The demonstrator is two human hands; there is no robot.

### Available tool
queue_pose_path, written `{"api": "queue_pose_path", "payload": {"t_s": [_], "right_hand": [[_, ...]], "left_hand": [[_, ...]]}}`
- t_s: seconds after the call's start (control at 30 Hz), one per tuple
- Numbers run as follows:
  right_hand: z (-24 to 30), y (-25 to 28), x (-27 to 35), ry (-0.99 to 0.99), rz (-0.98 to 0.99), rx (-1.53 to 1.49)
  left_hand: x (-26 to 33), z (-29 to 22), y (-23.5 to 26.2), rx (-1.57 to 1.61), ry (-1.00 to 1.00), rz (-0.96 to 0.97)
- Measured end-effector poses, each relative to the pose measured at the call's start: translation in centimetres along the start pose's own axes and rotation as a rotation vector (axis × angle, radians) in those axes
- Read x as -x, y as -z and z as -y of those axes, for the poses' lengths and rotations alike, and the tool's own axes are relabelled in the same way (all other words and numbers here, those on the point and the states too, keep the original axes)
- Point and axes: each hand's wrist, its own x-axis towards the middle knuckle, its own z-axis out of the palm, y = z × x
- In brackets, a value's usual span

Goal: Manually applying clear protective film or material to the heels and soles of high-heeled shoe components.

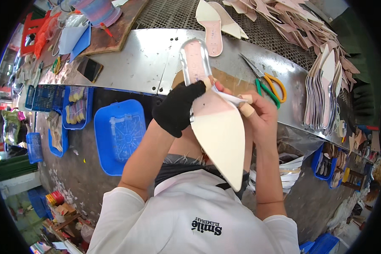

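**Pointed insole held up over a metal-clad surface**

A long pointed shoe insole point(218, 127), cream at the toe and pale pink toward the heel, is held in the air between the body and the surface, its tip aimed back at the chest. The left hand point(180, 108), covered by a black fingerless glove, is clamped on the insole's waist from the left, apparently so that the piece is steadied and its face kept turned upward. The right hand point(258, 114), with taped fingertips, is closed on a thin white tool point(230, 98) laid across the pink part; what kind of tool it is cannot be told. The tape is judged to be protection for the fingers.

Beyond the hands, the surface point(135, 63) is seen to be sheathed in sheet metal, with perforated mesh farther back. Green- and orange-handled scissors point(269, 86) are left just right of the hands, within easy reach. More insoles point(216, 25) are laid on the mesh, and a dense upright stack of insoles point(324, 97) is ranged along the right edge. A dark phone point(90, 69) is lying to the left. Below, blue plastic trays point(118, 135) are set on a littered concrete floor point(72, 169).
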Motion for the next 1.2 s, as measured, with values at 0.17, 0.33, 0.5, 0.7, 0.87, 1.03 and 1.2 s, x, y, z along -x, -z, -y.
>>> {"api": "queue_pose_path", "payload": {"t_s": [0.17, 0.33, 0.5, 0.7, 0.87, 1.03, 1.2], "right_hand": [[-0.9, -1.2, 2.0, -0.293, -0.231, -0.494], [0.8, -1.6, 3.3, -0.169, -0.227, -0.275], [2.8, -1.9, 3.5, 0.041, -0.177, 0.177], [4.7, -0.4, 3.8, 0.267, 0.094, 0.426], [3.6, -0.3, 3.1, -0.171, -0.217, 0.014], [2.7, -0.8, 1.8, -0.393, 0.138, -0.092], [0.8, -3.2, 1.9, -0.129, -0.112, 0.53]], "left_hand": [[-0.3, 1.4, 0.5, 0.008, -0.026, -0.103], [-0.1, 1.5, 0.0, -0.008, -0.049, -0.098], [0.7, 1.0, -0.7, -0.145, -0.061, -0.124], [1.3, 0.1, -1.1, -0.204, -0.186, -0.143], [1.7, 0.2, -1.5, -0.298, -0.235, -0.015], [1.8, 1.2, -2.9, -0.521, -0.241, -0.149], [1.6, 1.3, -2.6, -0.724, -0.325, -0.33]]}}
